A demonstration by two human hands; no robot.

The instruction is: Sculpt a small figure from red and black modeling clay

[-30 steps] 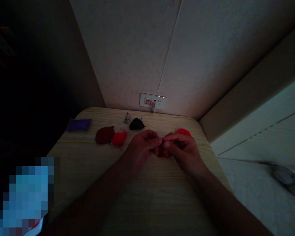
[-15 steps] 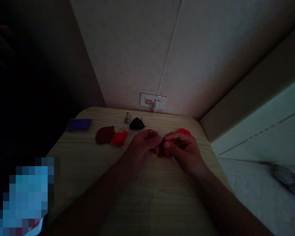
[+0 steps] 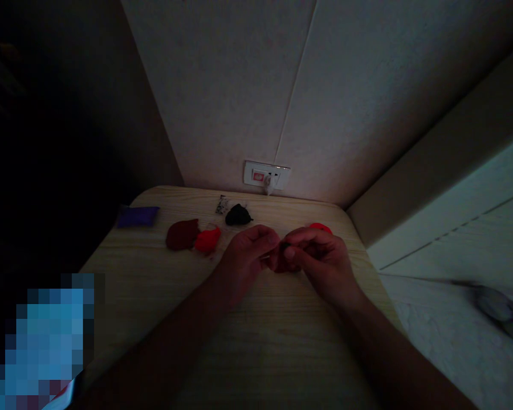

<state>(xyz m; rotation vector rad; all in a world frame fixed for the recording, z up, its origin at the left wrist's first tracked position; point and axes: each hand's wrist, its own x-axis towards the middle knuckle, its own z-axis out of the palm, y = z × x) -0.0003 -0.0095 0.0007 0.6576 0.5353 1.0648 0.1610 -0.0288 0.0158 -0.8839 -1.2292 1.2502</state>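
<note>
The person's left hand [image 3: 250, 256] and right hand [image 3: 325, 265] nearly meet over the table [image 3: 256, 341], on the near right side of the black lump [image 3: 238, 216]. Both have thumb and fingers bent inward; in this dim light one cannot tell whether either pinches anything. Just beneath their fingertips is a dark red piece [image 3: 285, 264], partly hidden. Left of the black lump lie a brown lump [image 3: 182, 234] touching a red lump [image 3: 207, 240], and farther left, a purple packet [image 3: 138, 217].
</note>
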